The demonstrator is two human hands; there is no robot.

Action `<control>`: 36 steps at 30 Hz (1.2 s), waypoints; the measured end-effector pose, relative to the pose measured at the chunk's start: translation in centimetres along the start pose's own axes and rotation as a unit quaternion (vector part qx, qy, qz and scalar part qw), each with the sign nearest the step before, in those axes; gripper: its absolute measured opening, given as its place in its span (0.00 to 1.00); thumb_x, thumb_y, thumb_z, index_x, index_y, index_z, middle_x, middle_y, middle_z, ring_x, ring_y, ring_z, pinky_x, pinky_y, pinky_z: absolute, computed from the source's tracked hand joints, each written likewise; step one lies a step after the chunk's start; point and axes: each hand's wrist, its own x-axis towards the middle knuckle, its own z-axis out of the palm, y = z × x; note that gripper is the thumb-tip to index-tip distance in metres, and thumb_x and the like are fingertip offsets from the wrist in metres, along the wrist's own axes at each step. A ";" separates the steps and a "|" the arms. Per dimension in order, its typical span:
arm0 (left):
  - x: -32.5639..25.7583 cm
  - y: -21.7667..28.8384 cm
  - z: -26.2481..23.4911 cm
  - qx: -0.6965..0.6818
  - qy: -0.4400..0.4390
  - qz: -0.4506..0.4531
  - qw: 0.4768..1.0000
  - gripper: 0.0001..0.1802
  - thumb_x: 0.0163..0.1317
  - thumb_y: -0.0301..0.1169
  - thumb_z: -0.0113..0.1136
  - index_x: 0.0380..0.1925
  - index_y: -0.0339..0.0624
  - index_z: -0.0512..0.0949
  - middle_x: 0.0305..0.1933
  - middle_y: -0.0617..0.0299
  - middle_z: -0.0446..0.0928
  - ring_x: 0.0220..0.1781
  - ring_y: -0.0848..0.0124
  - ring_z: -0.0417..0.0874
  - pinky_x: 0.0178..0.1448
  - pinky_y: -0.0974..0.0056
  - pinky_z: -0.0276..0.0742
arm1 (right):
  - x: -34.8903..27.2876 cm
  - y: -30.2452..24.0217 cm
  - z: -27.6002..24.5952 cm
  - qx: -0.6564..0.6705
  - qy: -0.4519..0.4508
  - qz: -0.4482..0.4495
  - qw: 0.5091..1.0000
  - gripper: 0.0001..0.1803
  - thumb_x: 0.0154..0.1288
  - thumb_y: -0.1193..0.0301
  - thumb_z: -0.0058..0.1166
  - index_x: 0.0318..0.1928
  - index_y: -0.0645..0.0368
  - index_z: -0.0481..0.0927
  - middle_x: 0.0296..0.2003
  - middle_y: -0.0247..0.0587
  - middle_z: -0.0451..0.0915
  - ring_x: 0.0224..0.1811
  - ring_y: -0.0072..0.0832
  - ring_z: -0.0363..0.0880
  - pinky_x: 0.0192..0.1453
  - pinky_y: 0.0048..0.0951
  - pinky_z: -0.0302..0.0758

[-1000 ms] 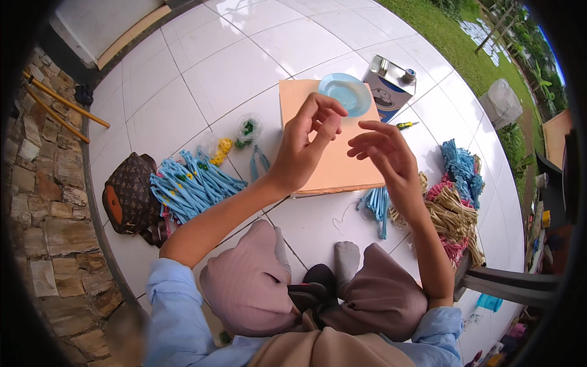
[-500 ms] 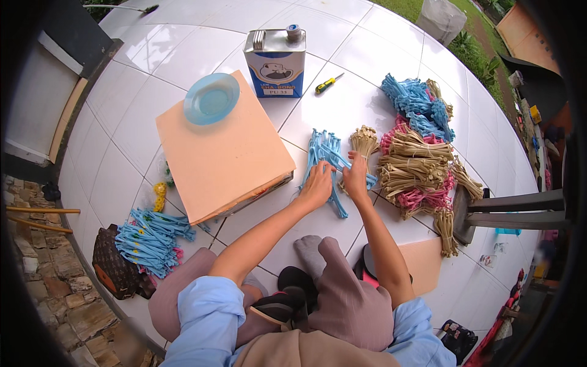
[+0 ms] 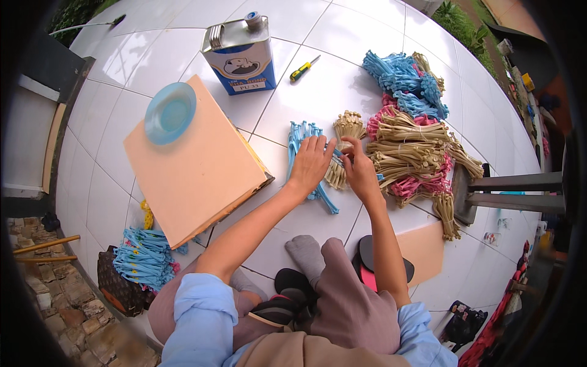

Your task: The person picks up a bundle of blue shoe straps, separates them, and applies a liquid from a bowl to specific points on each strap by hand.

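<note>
My left hand point(image 3: 310, 161) is above a small pile of thin light-blue strips with knobbed ends point(image 3: 296, 137), on the floor in front of me. Its fingertips close on a blue strip point(image 3: 337, 152) at the right side of the pile. Just right of it, my right hand point(image 3: 361, 174) is curled in a pinch on the same strip, thumb and forefinger together. The fingers partly hide the strip. A tied bundle of beige strips point(image 3: 350, 125) lies behind and between the hands, its lower end point(image 3: 335, 176) showing under them.
A peach-coloured board stack point(image 3: 195, 165) carries a blue plate point(image 3: 170, 114) at left. Behind stand a metal can point(image 3: 239, 58) and a yellow-black screwdriver point(image 3: 304, 69). Beige, pink and blue bundles point(image 3: 409, 144) are heaped at right, beside a stool point(image 3: 513, 192). More blue strips point(image 3: 143, 257) lie at lower left.
The view has shifted, so most things stand further left. My hands have come closer together over the strips, and the beige bundle's lower end now shows between them.
</note>
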 end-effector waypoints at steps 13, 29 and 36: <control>-0.8 -0.6 -12.4 -0.419 0.100 -0.109 0.896 0.14 0.69 0.35 0.42 0.34 0.32 0.63 0.30 0.45 0.69 0.32 0.48 0.72 0.36 0.52 0.66 | -1.0 -8.3 -3.6 0.546 0.089 0.071 0.830 0.41 0.64 0.67 0.52 0.66 0.52 0.36 0.64 0.56 0.51 0.65 0.40 0.59 0.66 0.40 0.60; -8.2 -3.2 -19.1 -0.475 0.019 -0.194 0.858 0.20 0.52 0.40 0.68 0.28 0.43 0.65 0.18 0.71 0.63 0.22 0.82 0.66 0.29 0.73 0.64 | -2.2 -16.6 -2.1 0.482 -0.089 -0.075 0.868 0.51 0.63 0.75 0.49 0.66 0.42 0.20 0.56 0.62 0.66 0.48 0.45 0.77 0.51 0.42 0.77; -8.8 -3.9 -18.5 -0.549 -0.073 -0.197 0.809 0.17 0.59 0.44 0.59 0.26 0.40 0.74 0.18 0.67 0.69 0.22 0.79 0.69 0.27 0.70 0.65 | -2.3 -15.3 -2.2 0.471 -0.043 -0.092 0.876 0.50 0.60 0.81 0.50 0.68 0.47 0.26 0.43 0.53 0.75 0.39 0.31 0.79 0.43 0.31 0.79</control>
